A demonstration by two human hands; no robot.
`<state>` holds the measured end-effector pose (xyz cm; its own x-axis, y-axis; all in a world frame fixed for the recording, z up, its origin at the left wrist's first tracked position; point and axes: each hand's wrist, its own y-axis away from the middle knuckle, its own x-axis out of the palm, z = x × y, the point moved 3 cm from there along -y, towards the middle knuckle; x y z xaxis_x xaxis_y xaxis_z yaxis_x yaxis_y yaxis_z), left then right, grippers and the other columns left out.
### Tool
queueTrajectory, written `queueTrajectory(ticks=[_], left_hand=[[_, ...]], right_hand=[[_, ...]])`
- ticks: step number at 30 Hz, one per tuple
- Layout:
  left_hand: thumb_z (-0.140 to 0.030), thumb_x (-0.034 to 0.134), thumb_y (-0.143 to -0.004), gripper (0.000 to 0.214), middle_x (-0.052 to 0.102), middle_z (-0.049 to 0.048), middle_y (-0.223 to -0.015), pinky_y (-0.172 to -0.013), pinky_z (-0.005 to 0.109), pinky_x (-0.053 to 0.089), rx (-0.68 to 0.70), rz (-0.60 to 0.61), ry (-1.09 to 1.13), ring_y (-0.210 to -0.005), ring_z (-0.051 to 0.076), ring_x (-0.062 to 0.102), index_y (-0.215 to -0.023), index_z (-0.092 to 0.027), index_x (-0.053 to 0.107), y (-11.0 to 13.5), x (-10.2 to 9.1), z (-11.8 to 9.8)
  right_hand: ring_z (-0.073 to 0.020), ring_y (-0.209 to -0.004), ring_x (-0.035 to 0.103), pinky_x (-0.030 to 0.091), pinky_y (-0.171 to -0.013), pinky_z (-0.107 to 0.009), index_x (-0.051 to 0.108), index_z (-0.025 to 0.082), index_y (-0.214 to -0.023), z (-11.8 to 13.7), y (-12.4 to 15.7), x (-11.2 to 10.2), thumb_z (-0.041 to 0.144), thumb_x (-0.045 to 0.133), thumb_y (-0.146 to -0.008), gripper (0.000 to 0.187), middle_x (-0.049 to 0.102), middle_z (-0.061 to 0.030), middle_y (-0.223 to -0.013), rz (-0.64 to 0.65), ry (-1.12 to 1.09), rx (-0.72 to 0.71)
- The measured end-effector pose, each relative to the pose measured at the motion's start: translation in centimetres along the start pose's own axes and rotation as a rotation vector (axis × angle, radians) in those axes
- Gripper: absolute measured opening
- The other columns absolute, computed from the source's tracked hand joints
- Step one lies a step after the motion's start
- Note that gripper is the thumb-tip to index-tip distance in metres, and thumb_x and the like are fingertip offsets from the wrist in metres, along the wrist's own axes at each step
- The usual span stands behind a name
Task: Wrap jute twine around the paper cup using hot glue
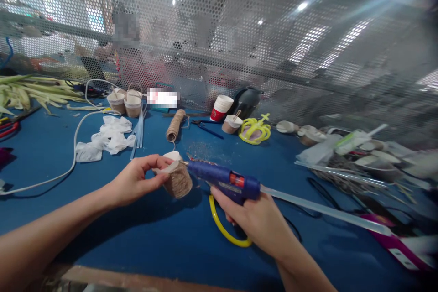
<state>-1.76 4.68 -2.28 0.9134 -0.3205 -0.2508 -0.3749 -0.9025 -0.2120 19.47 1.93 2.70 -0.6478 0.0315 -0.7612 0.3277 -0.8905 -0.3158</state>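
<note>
My left hand (137, 180) pinches a small paper cup wrapped in brown twine (178, 178), tilted on its side just above the blue table (164, 242). My right hand (255, 221) grips the handle of a blue hot glue gun (224, 181). The gun's nozzle touches the cup's upper rim. A clear glue stick (321, 210) juts out from the gun's rear toward the right. A yellow cord (222, 228) loops down under the gun.
A twine spool (175, 125), several twine-wrapped cups (125, 102), a red-and-white paper cup (221, 108), a yellow ring-shaped object (255, 130), white scraps (109, 139), a white cable (73, 146), green leaves (30, 91) and clutter at right (359, 155). A perforated metal screen (239, 32) stands behind; a person sits beyond it.
</note>
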Motion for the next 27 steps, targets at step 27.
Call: queueTrajectory(ticks=[27], left_hand=[[-0.027, 0.053, -0.080, 0.014, 0.064, 0.0096, -0.099, -0.083, 0.028, 0.044, 0.085, 0.019, 0.004, -0.093, 0.018, 0.058, -0.081, -0.014, 0.056, 0.2, -0.3, -0.1]], right_hand=[[-0.0173, -0.062, 0.064, 0.051, -0.063, -0.026, 0.065, 0.018, -0.072, -0.3, 0.2, -0.1, 0.025, 0.052, -0.076, 0.016, 0.067, -0.0038, -0.065, -0.003, 0.008, -0.016]])
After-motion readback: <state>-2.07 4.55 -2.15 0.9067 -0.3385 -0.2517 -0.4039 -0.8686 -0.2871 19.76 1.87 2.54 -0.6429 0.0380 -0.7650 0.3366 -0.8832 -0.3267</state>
